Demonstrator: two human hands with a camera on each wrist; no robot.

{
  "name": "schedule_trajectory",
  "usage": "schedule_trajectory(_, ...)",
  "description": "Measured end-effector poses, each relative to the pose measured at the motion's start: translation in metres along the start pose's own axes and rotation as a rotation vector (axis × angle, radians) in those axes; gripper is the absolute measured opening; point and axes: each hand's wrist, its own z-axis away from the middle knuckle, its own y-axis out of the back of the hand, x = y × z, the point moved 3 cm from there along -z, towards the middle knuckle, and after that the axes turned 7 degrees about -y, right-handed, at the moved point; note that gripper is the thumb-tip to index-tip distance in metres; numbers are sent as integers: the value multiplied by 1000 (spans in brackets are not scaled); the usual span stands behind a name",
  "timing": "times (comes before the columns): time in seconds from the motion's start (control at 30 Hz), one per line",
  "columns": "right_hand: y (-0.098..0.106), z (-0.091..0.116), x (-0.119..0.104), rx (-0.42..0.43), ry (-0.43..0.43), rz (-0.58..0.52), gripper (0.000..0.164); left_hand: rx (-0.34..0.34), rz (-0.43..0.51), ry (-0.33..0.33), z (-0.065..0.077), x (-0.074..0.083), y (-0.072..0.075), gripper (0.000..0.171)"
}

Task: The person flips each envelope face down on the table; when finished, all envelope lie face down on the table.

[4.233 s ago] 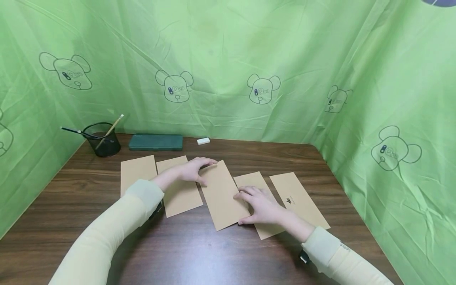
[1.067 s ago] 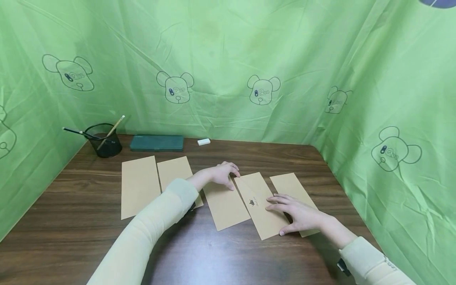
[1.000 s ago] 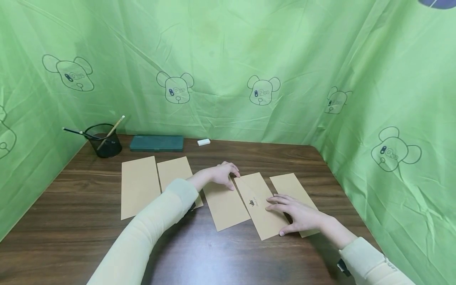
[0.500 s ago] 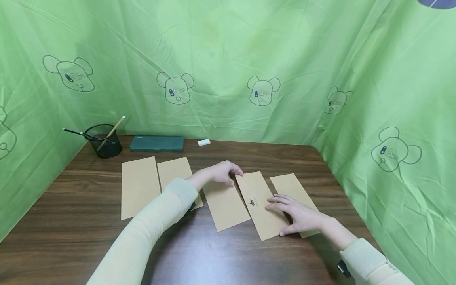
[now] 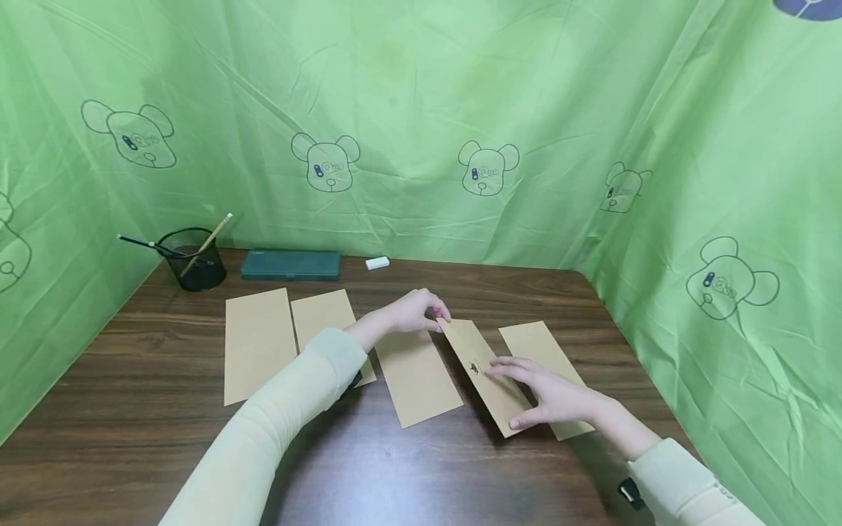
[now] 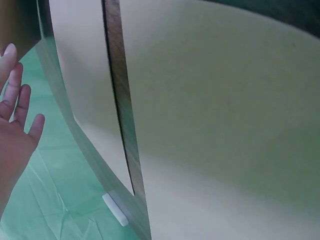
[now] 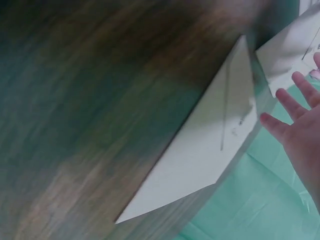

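Brown paper made up the tilted envelope, which we found between the 2 hands, 4th from the left in a row of 5, its left long edge higher than its right. We saw its long axis run from the left hand, at the far end, toward the person and rightward to the right hand, so neither hand was nearer: each touched it. The left hand pinched the far left corner; the right hand's fingers were spread, touching the face, its thumb at the near end (the underside we could not see).

Just left lay 1 flat envelope; to the right lay the rightmost envelope, partly hidden by the right hand. Further left we saw the leftmost envelope and its neighbour, partly hidden by the left sleeve. Behind, on the wooden table, were a mesh cup, a dark green case and a white block.
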Motion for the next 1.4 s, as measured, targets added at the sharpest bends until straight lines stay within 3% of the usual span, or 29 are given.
schedule_trajectory(0.23, 13, -5, -10, 10, 69, -150, 82, 53, 9, 17, -1, 4, 7, 14)
schedule_trajectory(0.43, 22, -8, -18, -20, 19, -212, 81, 82, 29, 27, -6, 6, 11, 10)
schedule_trajectory(0.83, 42, -11, -25, 15, -66, -143, 54, 122, 66, 81, -13, 13, 23, 13)
schedule_trajectory(1.03, 47, -12, -23, 95, -5, -82, 51, 115, 37, 86, -18, 15, 25, 15)
schedule_trajectory(1.2, 51, -13, -22, 164, 62, -42, 52, 98, 93, 77, -21, 15, 23, 19)
schedule_trajectory(1.4, 51, -13, -17, 220, 51, -64, 55, 69, 121, 95, -19, 9, 13, 35)
